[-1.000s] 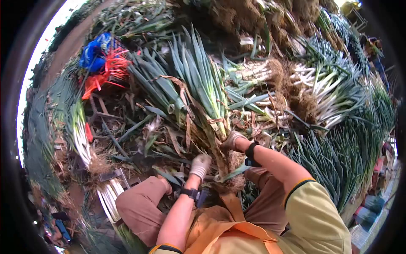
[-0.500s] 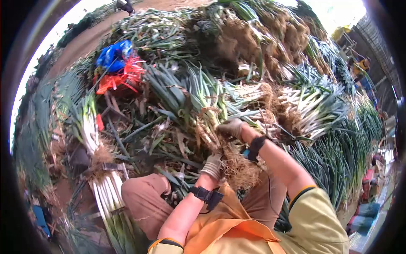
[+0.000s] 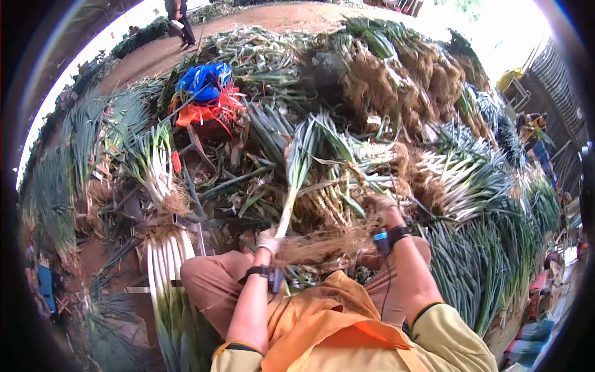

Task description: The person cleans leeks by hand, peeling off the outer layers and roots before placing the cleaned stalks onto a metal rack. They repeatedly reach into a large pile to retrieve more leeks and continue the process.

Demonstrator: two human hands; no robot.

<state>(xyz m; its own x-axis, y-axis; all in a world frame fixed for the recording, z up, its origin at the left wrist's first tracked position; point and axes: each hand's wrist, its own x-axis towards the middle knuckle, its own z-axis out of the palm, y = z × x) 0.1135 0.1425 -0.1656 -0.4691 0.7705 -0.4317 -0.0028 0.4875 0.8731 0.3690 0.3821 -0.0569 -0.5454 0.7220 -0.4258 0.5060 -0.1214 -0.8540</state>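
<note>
My left hand (image 3: 269,241), in a pale glove, is closed around the white lower end of a leek (image 3: 287,212). The leek's green leaves point away from me, up over the heap. A mass of brown roots (image 3: 322,245) stretches from beside my left hand across my lap. My right hand (image 3: 383,203), also gloved, is at the right end of those roots, beside a clump of leeks with withered brown outer leaves (image 3: 331,208). Motion blurs its fingers, so its grip does not show.
Cleaned leeks (image 3: 164,270) lie across a metal stand (image 3: 197,234) on the left, with another bunch (image 3: 156,167) behind. Blue plastic (image 3: 203,80) and red ties (image 3: 201,113) rest on the heap. White-stemmed leeks (image 3: 452,177) are piled right. A person (image 3: 180,22) stands far back.
My left hand has moved left and now holds a single leek apart from the clump. My right hand has moved right and slightly down. The view has shifted, showing more background.
</note>
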